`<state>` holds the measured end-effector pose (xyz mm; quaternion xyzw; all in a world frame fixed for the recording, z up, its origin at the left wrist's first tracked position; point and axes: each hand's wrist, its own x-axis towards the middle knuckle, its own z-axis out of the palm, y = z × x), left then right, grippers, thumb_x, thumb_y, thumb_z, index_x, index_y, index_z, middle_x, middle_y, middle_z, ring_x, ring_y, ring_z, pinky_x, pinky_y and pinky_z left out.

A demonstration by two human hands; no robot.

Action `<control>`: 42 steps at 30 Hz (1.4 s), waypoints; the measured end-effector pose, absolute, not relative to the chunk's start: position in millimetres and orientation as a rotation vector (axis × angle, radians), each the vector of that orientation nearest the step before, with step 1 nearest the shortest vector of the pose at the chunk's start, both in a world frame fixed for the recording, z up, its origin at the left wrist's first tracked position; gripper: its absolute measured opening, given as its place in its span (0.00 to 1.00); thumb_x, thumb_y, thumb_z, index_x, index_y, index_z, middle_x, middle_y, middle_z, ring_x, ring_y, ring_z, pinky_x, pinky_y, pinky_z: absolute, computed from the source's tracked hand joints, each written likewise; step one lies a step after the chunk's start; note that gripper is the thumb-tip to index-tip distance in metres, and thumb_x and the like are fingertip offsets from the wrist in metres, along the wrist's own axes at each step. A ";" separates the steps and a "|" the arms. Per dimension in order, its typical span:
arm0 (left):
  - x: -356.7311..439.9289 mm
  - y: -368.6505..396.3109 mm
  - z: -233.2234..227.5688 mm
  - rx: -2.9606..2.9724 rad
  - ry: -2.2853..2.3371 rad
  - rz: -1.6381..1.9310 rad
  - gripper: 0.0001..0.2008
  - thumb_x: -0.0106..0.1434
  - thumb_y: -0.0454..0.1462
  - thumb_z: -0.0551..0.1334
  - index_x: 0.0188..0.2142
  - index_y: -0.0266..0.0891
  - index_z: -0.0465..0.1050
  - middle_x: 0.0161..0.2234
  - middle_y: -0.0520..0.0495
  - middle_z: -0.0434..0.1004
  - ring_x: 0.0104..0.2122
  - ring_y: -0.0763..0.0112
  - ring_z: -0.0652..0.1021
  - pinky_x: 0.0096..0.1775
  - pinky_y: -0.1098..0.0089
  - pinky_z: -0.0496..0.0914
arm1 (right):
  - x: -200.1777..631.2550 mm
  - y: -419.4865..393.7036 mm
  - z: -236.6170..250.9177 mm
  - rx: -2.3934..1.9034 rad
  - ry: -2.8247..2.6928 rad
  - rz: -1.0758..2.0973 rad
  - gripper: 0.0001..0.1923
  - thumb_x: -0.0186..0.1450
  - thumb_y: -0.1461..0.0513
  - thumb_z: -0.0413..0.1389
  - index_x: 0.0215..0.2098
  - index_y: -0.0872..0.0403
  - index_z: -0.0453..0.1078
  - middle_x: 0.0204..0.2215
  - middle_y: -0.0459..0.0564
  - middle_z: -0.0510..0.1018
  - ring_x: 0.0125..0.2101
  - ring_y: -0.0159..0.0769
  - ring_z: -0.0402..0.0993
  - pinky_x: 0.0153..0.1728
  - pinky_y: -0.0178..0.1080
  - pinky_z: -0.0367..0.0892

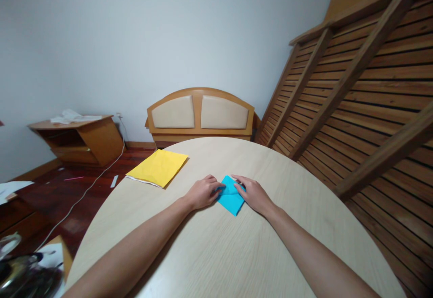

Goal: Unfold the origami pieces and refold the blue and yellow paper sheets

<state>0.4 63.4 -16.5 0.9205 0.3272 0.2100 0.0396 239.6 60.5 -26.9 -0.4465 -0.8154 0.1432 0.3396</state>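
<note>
A folded sheet of blue paper [233, 202] lies on the round table between my two hands, with a crease running across it and one corner pointing toward me. My left hand [204, 192] has its bent fingers and thumb on the paper's left edge. At the right edge, my right hand [254, 193] holds the paper, its thumb on top and its fingers along the far right side. The fingertips partly cover both side corners of the paper.
Left of my hands, a yellow packet [158, 167] rests on the pale wooden table [216, 253]. Beyond stand a headboard [202, 91] and a low cabinet [96, 142]. Wooden slats [355, 95] lean at the right. A white cable [84, 196] crosses the floor.
</note>
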 end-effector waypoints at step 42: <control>-0.5 68.2 -20.4 2.851 0.856 0.528 0.19 0.72 0.39 0.51 0.60 0.42 0.65 0.62 0.42 0.66 0.60 0.60 0.68 0.61 0.54 0.62 | 242.5 57.4 -23.1 -1.118 -2.444 0.287 0.19 0.72 0.58 0.50 0.60 0.41 0.67 0.57 0.48 0.73 0.54 0.43 0.66 0.55 0.50 0.60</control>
